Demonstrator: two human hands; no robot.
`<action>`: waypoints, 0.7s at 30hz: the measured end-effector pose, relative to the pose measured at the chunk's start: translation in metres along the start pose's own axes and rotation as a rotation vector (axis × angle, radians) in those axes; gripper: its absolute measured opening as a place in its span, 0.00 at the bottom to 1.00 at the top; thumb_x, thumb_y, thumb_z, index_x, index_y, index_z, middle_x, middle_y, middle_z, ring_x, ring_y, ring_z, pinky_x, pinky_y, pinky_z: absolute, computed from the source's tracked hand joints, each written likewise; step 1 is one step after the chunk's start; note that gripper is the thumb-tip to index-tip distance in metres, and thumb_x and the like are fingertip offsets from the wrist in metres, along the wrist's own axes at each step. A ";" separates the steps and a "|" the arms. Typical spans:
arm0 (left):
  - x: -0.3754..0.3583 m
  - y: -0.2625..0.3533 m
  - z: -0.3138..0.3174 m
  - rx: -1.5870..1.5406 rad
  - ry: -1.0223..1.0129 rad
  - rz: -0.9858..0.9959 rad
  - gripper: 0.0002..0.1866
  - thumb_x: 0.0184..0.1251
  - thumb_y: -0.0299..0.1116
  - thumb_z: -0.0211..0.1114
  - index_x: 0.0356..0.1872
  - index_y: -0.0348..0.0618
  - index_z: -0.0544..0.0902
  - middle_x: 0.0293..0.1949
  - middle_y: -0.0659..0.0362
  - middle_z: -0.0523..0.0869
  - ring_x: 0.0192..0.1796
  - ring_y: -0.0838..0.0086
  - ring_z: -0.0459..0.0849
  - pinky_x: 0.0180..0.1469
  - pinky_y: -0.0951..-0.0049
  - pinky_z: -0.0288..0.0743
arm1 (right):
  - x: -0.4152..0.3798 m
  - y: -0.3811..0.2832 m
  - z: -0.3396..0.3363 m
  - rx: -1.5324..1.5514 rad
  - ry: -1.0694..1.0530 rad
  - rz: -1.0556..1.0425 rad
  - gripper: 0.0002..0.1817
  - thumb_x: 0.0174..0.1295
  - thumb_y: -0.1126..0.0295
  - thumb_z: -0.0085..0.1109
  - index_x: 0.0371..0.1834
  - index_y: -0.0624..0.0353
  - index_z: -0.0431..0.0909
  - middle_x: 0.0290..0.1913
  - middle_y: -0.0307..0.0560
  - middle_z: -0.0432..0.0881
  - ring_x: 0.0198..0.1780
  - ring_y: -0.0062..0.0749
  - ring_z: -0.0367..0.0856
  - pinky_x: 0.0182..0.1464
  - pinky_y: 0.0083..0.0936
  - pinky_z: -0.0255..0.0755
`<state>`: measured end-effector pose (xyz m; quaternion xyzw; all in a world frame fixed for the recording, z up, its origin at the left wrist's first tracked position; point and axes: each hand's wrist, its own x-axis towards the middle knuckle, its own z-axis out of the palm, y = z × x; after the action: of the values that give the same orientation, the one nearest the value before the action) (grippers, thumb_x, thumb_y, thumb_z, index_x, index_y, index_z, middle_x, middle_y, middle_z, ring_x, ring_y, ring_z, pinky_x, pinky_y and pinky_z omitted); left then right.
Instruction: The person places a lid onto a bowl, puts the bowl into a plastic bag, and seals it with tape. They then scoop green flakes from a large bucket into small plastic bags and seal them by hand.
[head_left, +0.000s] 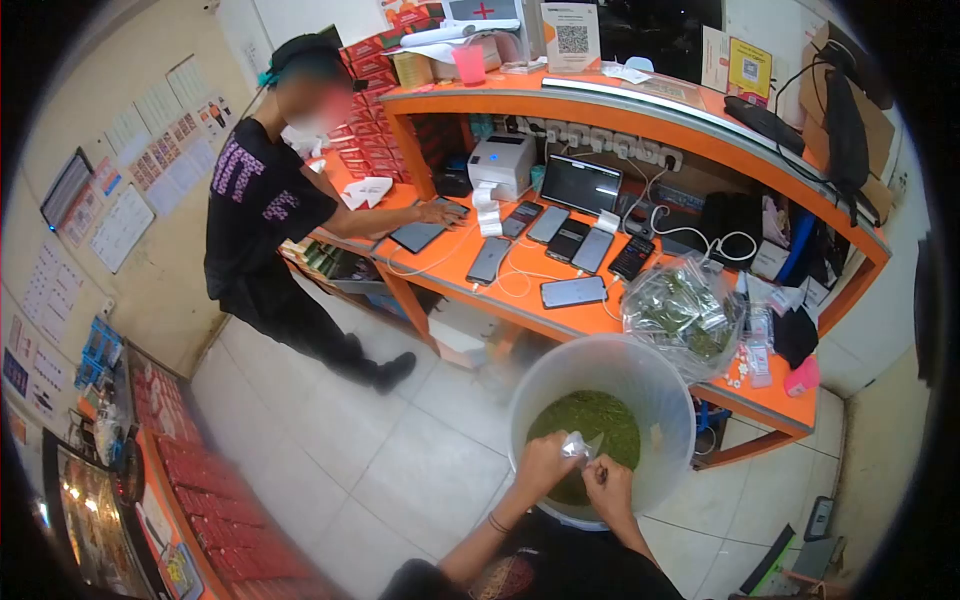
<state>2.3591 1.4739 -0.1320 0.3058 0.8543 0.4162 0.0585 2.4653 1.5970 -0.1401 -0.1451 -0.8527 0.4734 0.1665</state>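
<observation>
A large translucent bucket [655, 400] stands in front of me, with dry green flakes [590, 410] in the bottom. Over it, my left hand [545, 465] is closed around a small clear plastic bag [573, 446]. Close beside it, my right hand [608, 487] is closed in a pinch. A pale, pointed thing shows between the two hands, but it is too small to name, and what the right fingers grip cannot be made out. Just beyond the bucket, a big clear bag [685, 305] with green contents rests on the orange counter [440, 262].
Several phones [573, 292], a label printer [502, 160] and a laptop [580, 185] occupy the counter, with white cables among them. A co-worker [275, 190] stands at its left end, a hand on a tablet [415, 236]. Stacked red boxes [215, 500] line the lower left.
</observation>
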 end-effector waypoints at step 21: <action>-0.010 0.013 0.012 -0.199 0.007 -0.133 0.17 0.60 0.43 0.69 0.47 0.49 0.82 0.36 0.49 0.87 0.40 0.52 0.86 0.40 0.60 0.80 | 0.013 -0.008 0.007 0.075 0.162 0.061 0.08 0.62 0.77 0.56 0.38 0.60 0.66 0.18 0.45 0.71 0.20 0.33 0.73 0.26 0.31 0.65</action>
<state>2.3773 1.4824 -0.1320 0.2396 0.8273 0.4954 0.1130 2.4497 1.5934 -0.1345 -0.2025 -0.8132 0.4968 0.2258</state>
